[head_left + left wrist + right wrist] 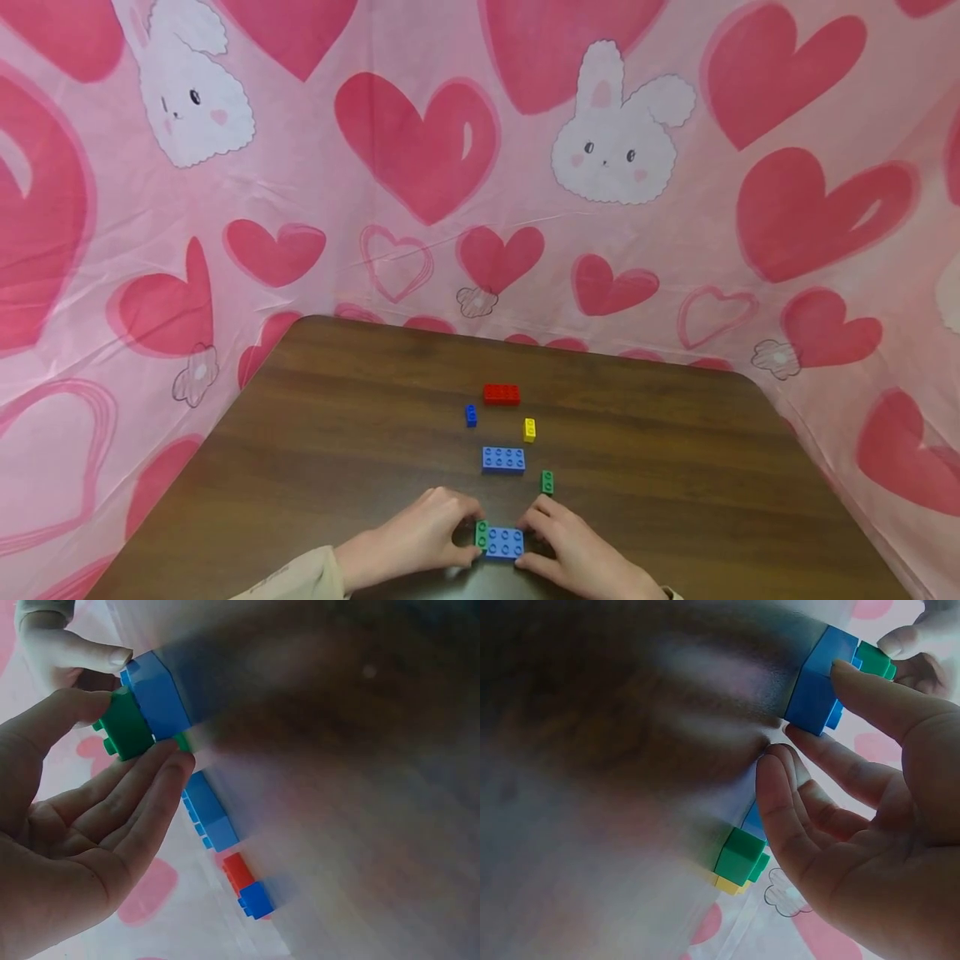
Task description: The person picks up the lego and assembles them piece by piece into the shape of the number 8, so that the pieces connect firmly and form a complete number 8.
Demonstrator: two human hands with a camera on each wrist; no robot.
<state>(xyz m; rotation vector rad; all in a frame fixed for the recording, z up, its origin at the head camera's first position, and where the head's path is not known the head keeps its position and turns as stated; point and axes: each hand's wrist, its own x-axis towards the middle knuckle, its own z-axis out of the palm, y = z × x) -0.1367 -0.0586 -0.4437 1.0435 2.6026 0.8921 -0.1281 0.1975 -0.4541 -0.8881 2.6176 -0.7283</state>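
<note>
Near the table's front edge a light blue eight-stud brick [505,543] lies between both hands, a green two-stud brick [482,536] against its left end. The left hand [422,533] pinches the green brick between thumb and fingers; the left wrist view shows this green brick [126,726] standing slightly higher than the blue brick [159,694]. The right hand [576,546] holds the blue brick's right end, thumb at the near side and fingers at the far side. In the right wrist view its thumb touches the blue brick [814,690].
Beyond the hands on the brown table [360,417] lie a second light blue brick [503,460], a small green brick [547,482], a yellow brick [529,430], a dark blue brick [471,416] and a red brick [502,394]. Pink heart-patterned cloth [405,192] surrounds the table.
</note>
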